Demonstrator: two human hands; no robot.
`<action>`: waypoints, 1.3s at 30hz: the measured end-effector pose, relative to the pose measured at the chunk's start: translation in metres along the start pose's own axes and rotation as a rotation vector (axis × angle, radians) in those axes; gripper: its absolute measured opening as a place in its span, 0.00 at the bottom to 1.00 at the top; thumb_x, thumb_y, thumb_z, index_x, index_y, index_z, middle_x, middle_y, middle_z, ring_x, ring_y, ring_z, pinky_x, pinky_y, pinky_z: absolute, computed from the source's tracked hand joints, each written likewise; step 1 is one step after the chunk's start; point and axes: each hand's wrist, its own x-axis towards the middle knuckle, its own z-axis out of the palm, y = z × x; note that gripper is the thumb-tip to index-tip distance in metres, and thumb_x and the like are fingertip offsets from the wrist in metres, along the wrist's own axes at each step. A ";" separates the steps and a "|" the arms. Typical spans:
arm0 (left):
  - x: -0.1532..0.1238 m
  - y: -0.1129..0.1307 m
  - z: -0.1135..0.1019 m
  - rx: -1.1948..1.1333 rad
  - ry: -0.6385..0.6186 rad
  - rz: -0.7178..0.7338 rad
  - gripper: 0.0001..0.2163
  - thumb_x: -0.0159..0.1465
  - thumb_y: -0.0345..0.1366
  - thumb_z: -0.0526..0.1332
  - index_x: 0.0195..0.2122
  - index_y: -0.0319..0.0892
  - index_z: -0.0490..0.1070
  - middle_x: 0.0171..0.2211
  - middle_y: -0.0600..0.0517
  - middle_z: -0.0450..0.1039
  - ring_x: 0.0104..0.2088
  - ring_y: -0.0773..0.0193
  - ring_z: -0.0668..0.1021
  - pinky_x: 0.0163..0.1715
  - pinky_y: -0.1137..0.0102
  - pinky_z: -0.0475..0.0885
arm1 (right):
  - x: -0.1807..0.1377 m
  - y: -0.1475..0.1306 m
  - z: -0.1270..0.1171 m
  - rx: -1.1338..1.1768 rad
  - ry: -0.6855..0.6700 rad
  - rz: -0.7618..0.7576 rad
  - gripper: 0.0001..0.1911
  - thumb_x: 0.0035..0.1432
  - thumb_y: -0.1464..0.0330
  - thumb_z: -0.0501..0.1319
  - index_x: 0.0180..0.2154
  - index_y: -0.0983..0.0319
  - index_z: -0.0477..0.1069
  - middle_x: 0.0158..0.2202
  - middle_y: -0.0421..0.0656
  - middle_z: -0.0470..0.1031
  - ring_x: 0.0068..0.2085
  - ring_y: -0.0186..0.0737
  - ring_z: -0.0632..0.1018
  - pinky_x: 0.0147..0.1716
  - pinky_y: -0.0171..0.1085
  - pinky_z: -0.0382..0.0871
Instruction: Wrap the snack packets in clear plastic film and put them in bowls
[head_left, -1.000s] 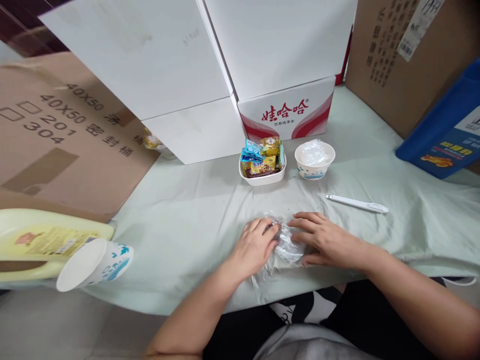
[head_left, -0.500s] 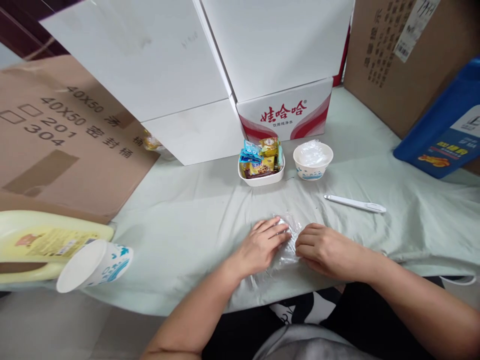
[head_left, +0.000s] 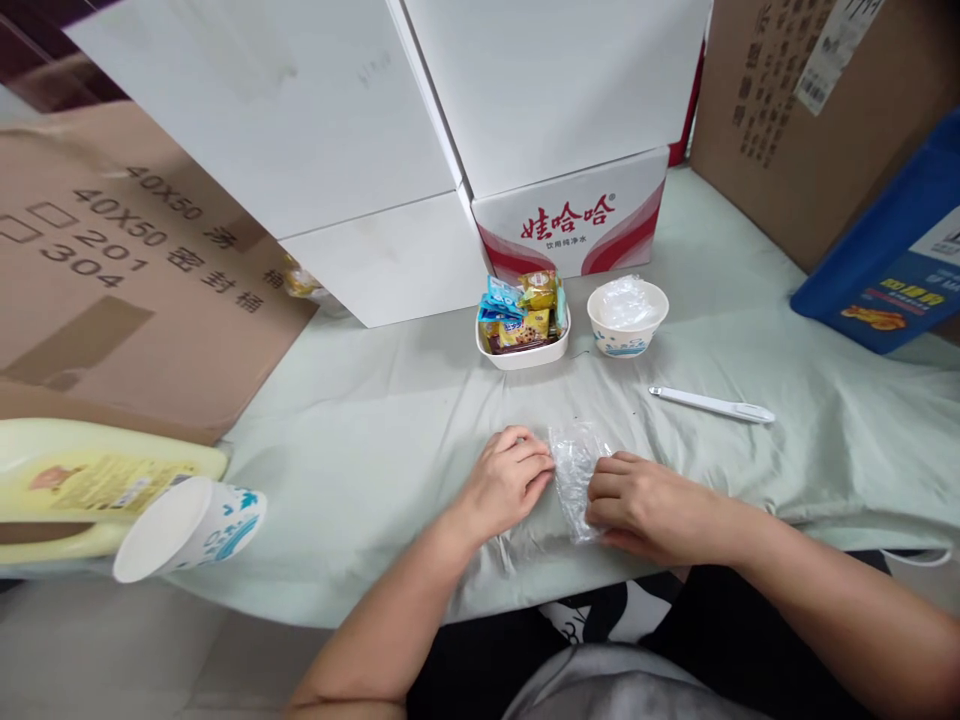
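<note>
A crinkled clear plastic bag (head_left: 574, 475) lies flattened on the pale green cloth in front of me. At its left edge, my left hand (head_left: 510, 482) has its fingers bent together, with the fingertips at the plastic. My right hand (head_left: 645, 505) curls over the right side of the bag, its fingers closed on the film and its thumb mostly hidden. Beyond the hands stand a white tub (head_left: 523, 360) of wrapped snacks (head_left: 525, 318) and a paper bowl (head_left: 627, 340) holding crumpled clear plastic (head_left: 627, 304). A white pen-like cutter (head_left: 711, 404) lies to the right.
White boxes (head_left: 570, 225) stand along the back, with brown cartons (head_left: 120, 270) at left and right. A blue jug (head_left: 877, 290) is at right. At left, a paper cup (head_left: 199, 530) lies tipped beside a yellow bottle (head_left: 90, 480) near the table's front edge.
My left hand has slid left off the middle of the plastic bag to its edge, and its fingers have bent. More of the bag shows, flatter and longer. The right hand has barely moved.
</note>
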 end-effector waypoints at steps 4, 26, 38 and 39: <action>-0.001 0.001 0.000 0.025 -0.012 -0.003 0.07 0.65 0.31 0.59 0.38 0.44 0.78 0.39 0.49 0.79 0.47 0.56 0.73 0.48 0.57 0.72 | 0.001 -0.004 -0.001 -0.003 -0.030 -0.035 0.10 0.64 0.71 0.55 0.32 0.61 0.72 0.32 0.43 0.73 0.38 0.41 0.69 0.43 0.41 0.61; 0.003 0.017 0.018 0.064 -0.192 0.044 0.18 0.68 0.39 0.56 0.57 0.43 0.68 0.60 0.46 0.68 0.58 0.51 0.69 0.54 0.54 0.68 | -0.003 -0.001 0.002 0.007 -0.072 -0.008 0.15 0.52 0.64 0.68 0.43 0.61 0.73 0.46 0.47 0.72 0.50 0.48 0.69 0.49 0.45 0.61; 0.003 0.011 0.016 -0.022 -0.201 0.067 0.22 0.64 0.30 0.56 0.60 0.44 0.64 0.60 0.47 0.68 0.58 0.50 0.68 0.55 0.51 0.68 | 0.004 0.005 -0.008 0.054 0.182 0.212 0.12 0.64 0.73 0.50 0.42 0.63 0.71 0.38 0.47 0.76 0.39 0.40 0.75 0.40 0.38 0.65; 0.003 0.010 0.017 -0.029 -0.183 0.073 0.24 0.62 0.27 0.55 0.60 0.44 0.63 0.60 0.46 0.68 0.58 0.50 0.69 0.54 0.51 0.68 | 0.008 0.008 -0.006 0.043 0.213 0.293 0.12 0.66 0.72 0.50 0.43 0.63 0.71 0.38 0.47 0.77 0.37 0.40 0.75 0.38 0.37 0.65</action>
